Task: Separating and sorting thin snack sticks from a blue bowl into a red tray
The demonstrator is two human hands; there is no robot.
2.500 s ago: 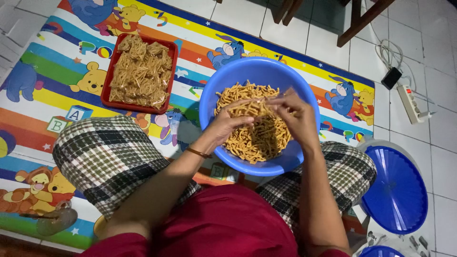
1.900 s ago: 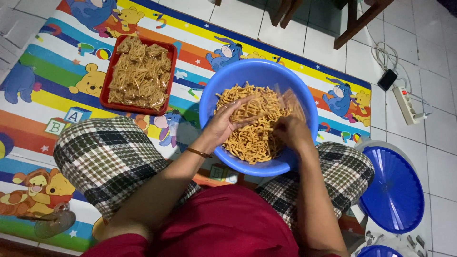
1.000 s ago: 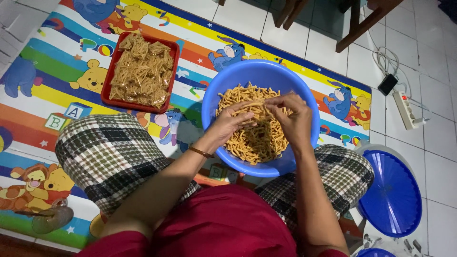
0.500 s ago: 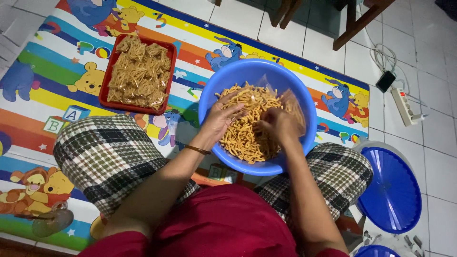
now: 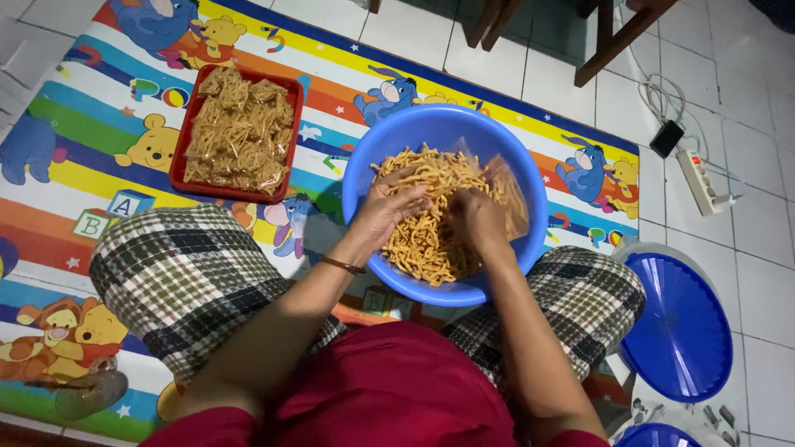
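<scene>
- Since half a second earlier, the left hand (image 5: 389,207) had slid a little farther across the heap of fried snack sticks (image 5: 431,223), while the right hand (image 5: 476,219) had stayed low among them, next to the clear plastic bag (image 5: 507,189).
- The left hand lay on the sticks with fingers spread and slightly curled, pressing into the pile; whether it gripped any could not be told.
- The right hand was curled into the sticks at the mouth of the plastic bag, apparently pinching its edge, though the fingers were partly hidden.
- The sticks filled the blue plastic basin (image 5: 373,157), which sat on the cartoon play mat (image 5: 83,124) near the mat's right edge, just in front of the person's crossed legs in checked cloth.
- A red tray (image 5: 179,165) heaped with bagged snacks stood on the mat to the left of the basin, apart from it.
- A thin bracelet (image 5: 342,265) circled the left wrist.
- On the tiled floor to the right lay a round blue lid (image 5: 679,331) and, farther up, a white power strip (image 5: 700,178).
</scene>
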